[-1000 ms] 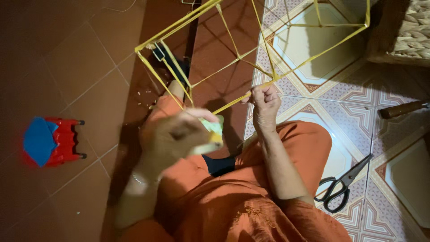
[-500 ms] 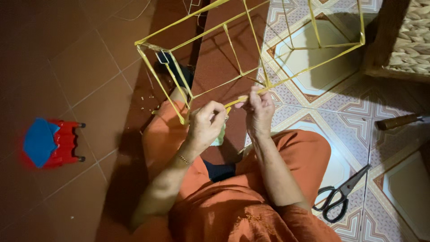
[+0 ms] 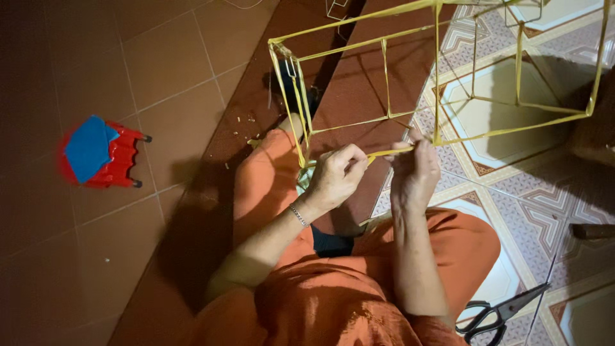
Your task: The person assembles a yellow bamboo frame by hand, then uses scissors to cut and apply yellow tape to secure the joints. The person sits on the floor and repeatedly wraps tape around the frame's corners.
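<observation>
Spanning the tiled floor (image 3: 160, 70) above orange-clad knees, the yellow stick frame (image 3: 448, 77) has one lower strut pinched between left hand (image 3: 333, 179) fingers and right hand (image 3: 415, 176) fingers; black scissors (image 3: 496, 314) lie nearby.

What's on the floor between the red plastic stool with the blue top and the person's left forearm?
In the head view, only bare dark red floor tile lies between the red plastic stool and the left forearm.
</observation>
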